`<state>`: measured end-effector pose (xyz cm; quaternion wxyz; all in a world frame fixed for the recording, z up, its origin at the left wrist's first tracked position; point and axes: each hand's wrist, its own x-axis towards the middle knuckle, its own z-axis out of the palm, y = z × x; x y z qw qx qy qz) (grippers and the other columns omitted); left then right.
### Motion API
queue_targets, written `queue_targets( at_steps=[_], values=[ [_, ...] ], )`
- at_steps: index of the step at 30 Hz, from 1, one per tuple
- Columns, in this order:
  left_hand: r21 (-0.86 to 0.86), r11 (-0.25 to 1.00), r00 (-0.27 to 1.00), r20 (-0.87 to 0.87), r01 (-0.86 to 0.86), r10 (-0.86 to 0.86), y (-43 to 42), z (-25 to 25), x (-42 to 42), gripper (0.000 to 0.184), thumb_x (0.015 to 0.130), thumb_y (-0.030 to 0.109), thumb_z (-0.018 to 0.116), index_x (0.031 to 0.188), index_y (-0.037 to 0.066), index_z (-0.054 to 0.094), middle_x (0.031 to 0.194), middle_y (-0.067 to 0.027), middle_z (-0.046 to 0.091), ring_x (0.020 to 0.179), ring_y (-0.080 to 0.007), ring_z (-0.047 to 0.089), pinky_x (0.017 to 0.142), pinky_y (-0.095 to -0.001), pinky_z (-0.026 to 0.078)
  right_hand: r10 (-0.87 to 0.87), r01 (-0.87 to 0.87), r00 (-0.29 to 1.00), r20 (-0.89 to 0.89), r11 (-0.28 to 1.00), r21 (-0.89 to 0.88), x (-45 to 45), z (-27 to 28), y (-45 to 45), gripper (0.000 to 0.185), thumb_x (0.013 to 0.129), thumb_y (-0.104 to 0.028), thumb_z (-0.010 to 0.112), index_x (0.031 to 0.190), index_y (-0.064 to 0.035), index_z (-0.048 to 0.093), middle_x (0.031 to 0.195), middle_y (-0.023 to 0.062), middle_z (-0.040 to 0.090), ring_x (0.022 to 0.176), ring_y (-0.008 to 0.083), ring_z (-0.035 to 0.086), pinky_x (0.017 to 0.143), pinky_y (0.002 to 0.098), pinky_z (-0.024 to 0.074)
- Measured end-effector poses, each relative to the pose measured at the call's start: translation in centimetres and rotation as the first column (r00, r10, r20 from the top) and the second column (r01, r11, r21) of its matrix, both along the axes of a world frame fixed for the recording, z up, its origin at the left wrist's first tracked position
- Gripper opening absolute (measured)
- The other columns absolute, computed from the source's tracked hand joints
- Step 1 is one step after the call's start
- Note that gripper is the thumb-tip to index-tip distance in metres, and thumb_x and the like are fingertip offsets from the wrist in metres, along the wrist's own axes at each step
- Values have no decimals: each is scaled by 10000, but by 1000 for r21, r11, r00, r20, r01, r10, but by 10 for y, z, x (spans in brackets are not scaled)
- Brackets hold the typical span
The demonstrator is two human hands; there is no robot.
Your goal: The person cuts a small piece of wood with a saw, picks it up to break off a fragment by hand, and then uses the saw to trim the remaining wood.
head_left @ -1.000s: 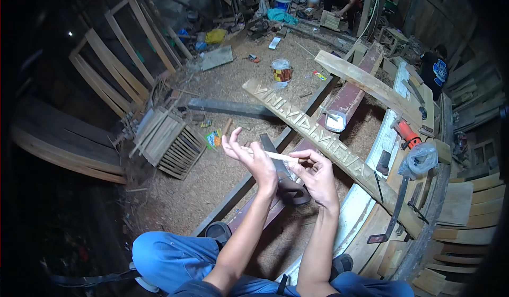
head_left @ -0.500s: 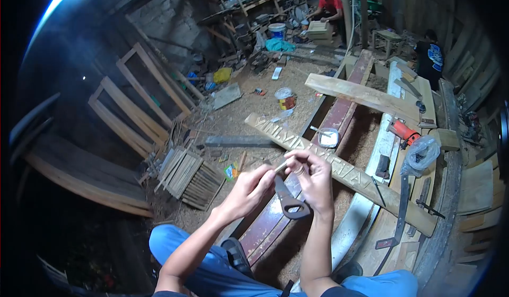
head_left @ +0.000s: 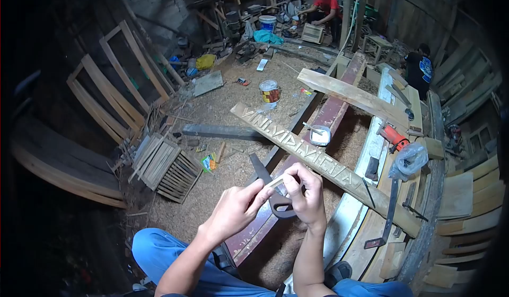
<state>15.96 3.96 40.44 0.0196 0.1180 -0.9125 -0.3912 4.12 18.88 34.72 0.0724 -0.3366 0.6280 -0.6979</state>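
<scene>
My left hand [head_left: 238,204] pinches one end of a small pale strip [head_left: 277,182], which looks like wood. At its other end, the thumb and fingers of my right hand [head_left: 306,195] are closed on it. Just beneath the hands, a handsaw [head_left: 260,169] with a dark, looped handle rests on the worn red beam [head_left: 260,233]; my hands partly cover it. Ahead of them a board with raised carved letters [head_left: 297,144] lies slantwise across the beams. A white tub [head_left: 319,135] with a stick or brush in it stands behind that board.
On the right are an orange power tool [head_left: 393,136], a plastic bag [head_left: 408,161] and a metal square [head_left: 389,215]. A plank [head_left: 355,96] crosses the beams farther off. Slatted wood [head_left: 167,167] and a paint bucket [head_left: 269,91] stand left. Two people [head_left: 326,13] are at the back.
The view has shifted, so the surroundings sit farther left. Both hands keep hold of the pale strip, and more of it and of the saw blade now shows.
</scene>
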Motion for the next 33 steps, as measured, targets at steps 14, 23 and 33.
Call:
queue_targets(
  at_steps=[14,23,33],
  values=[
    [58,995,991,-113,78,-71,4,-4,8,194,1072,223,573,1029,34,561,676,-244,559,613,-471,572,554,-468,437,142,-150,981,-132,987,-56,5,-6,-12,308,1011,-235,534,815,3,542,705,158,538,660,325,547,646,423,426],
    [-225,972,950,-282,69,-132,10,-13,0,256,1027,211,639,868,44,527,616,-209,537,571,-448,561,514,-487,419,74,-81,996,-49,981,-175,12,-8,-17,347,1021,-193,530,743,11,488,617,82,469,542,128,443,519,344,358],
    [-184,979,962,-242,84,-128,8,-15,-2,279,1051,284,607,915,50,539,667,-188,607,612,-421,623,551,-485,470,-27,143,968,248,873,-466,7,-16,-17,312,994,-198,437,745,-23,503,674,11,487,583,74,421,539,256,327]
  ],
)
